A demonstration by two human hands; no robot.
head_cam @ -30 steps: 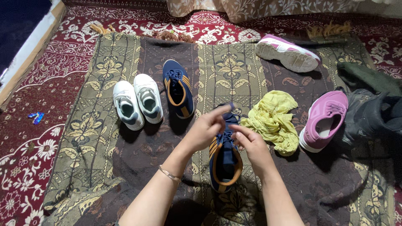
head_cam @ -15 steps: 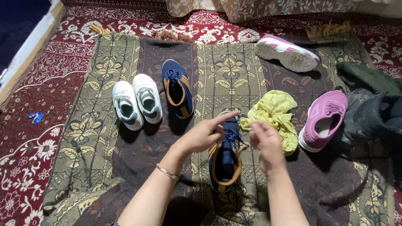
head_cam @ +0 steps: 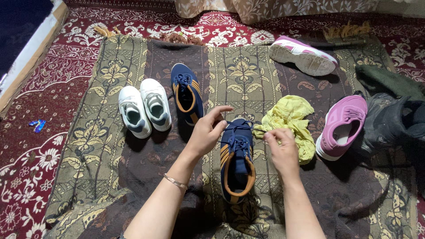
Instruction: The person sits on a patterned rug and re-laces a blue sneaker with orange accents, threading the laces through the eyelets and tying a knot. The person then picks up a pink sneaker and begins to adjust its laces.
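Observation:
A navy shoe with orange stripes (head_cam: 237, 166) stands on the patterned blanket (head_cam: 102, 146) in front of me, toe pointing away. My left hand (head_cam: 207, 132) is at the shoe's left side and pinches one end of its navy shoelace (head_cam: 241, 127). On the right side, my right hand (head_cam: 280, 148) pinches the other lace end. The two ends are drawn out sideways over the toe. A thin bracelet sits on my left wrist.
The matching navy shoe (head_cam: 187, 94) and a pair of white shoes (head_cam: 145, 108) lie to the left. A yellow cloth (head_cam: 288, 120), a pink shoe (head_cam: 341, 126), a tipped pink shoe (head_cam: 303, 55) and dark clothes (head_cam: 394, 117) lie right. Red carpet (head_cam: 31, 159) surrounds the blanket.
My hands were close together over the shoe's laces. They have moved apart, left hand to the left and right hand to the right, drawing the lace ends out sideways.

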